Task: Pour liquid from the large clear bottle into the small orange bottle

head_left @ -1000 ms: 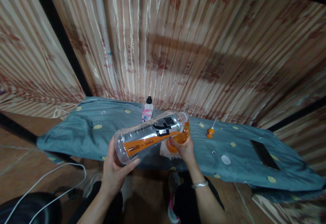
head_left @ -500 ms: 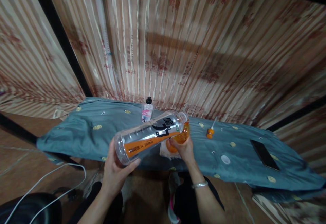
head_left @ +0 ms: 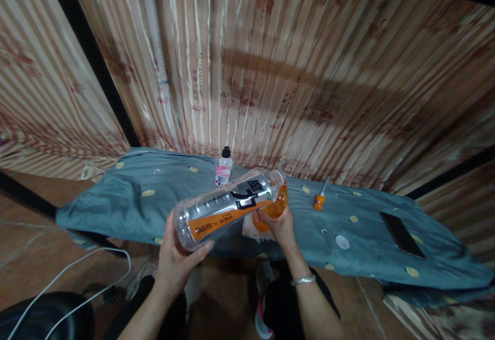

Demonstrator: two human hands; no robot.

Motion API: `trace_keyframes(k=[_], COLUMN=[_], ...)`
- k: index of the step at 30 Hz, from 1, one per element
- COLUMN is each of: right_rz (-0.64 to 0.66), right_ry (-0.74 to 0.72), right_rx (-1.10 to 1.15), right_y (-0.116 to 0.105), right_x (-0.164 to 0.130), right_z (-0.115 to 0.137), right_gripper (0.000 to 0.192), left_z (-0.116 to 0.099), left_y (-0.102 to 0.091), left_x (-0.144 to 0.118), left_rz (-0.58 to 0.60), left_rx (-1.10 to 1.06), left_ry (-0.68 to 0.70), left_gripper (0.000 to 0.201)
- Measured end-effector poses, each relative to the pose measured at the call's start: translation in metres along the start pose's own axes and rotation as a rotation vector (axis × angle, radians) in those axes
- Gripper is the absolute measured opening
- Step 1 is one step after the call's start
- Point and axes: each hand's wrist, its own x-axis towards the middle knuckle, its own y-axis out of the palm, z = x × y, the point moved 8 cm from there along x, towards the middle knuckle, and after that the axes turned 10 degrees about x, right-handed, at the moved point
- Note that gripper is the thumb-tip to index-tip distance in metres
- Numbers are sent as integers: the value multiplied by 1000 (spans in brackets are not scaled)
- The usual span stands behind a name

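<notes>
Working outward from our legs: a white cable (head_left: 129,265) loops over the floor, left. Our left hand (head_left: 173,257) cradles the base of a clear bottle (head_left: 228,207), fingers wrapped round it; bottle tilted, mouth rightward. Our right hand (head_left: 284,227) has its fingers closed about an orange bottle (head_left: 281,201) at that mouth, a white cloth (head_left: 250,229) below. Progress, our reading: openings uncovered, pouring under way; liquid level unreadable. A white disc (head_left: 342,242), perhaps a cap, and an orange top (head_left: 319,202) lie loose, so closing up seems left. Near edge of the desk (head_left: 127,200) close by the hands; bare room both sides, a phone (head_left: 402,235) well right. Tight behind: small black-capped bottle (head_left: 224,168), then curtain (head_left: 251,87) along the far edge.
</notes>
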Motion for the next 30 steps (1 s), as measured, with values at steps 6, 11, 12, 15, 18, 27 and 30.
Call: trace_keyframes(k=[6,11,12,15,18,27,30], right_rz=[26,23,24,31,46,75,68], right_ry=[39,54,54,48,49,65,63], right_rx=[23,23,30,67,99,148,170], right_y=[2,2,2,4,5,8,8], right_x=[0,1,1,2,3,3,3], right_z=[1,4,4,7,8,13,13], right_gripper=[64,66,66,63,60,63,62], left_z=[2,4,4,4,6,6,12], left_y=[0,0,0,0,-1,-2,-4], left_x=[0,0,0,0,0,-2,2], left_rz=[0,-2,0,1,-3,-9,3], left_rx=[-2,-9,-10,-20,-33,-17,13], left_ry=[-14,-37,-40,-38,-40,-41,-24], left_gripper=[93,97,96,92,94,94,96])
